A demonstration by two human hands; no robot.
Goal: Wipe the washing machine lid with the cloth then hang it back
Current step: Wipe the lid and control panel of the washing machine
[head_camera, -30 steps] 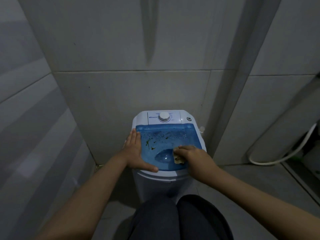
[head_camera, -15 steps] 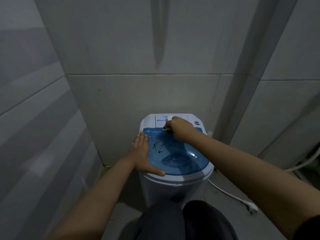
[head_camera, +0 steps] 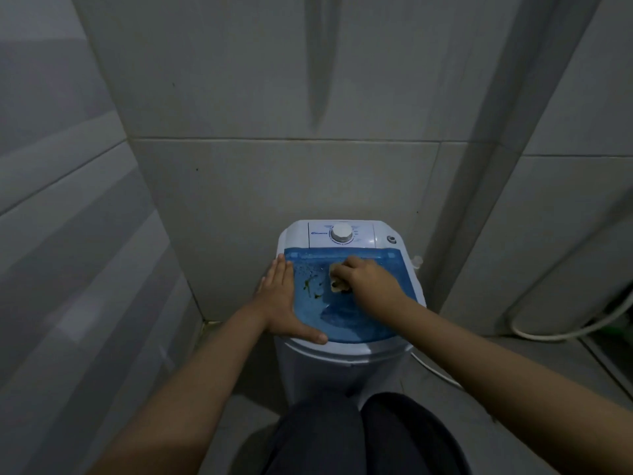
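Observation:
A small white washing machine stands against the tiled wall, topped by a translucent blue lid [head_camera: 346, 320]. Greenish dirt specks [head_camera: 310, 286] mark the lid's left half. My right hand [head_camera: 368, 281] presses a small pale cloth [head_camera: 336, 279] onto the middle of the lid; most of the cloth is hidden under my fingers. Flat on the lid's left edge lies my left hand [head_camera: 282, 303], fingers together and thumb stretched along the front rim, holding nothing.
A white control panel with a round dial [head_camera: 341, 232] sits behind the lid. Tiled walls close in at the left and back. A white hose [head_camera: 561, 332] curves along the floor at right. A cable [head_camera: 435, 368] trails beside the machine. My dark-clad knees [head_camera: 363, 437] are below.
My right hand swept the cloth from the lid's front right to its back edge, then pulled back toward the middle. The left hand has stayed in place.

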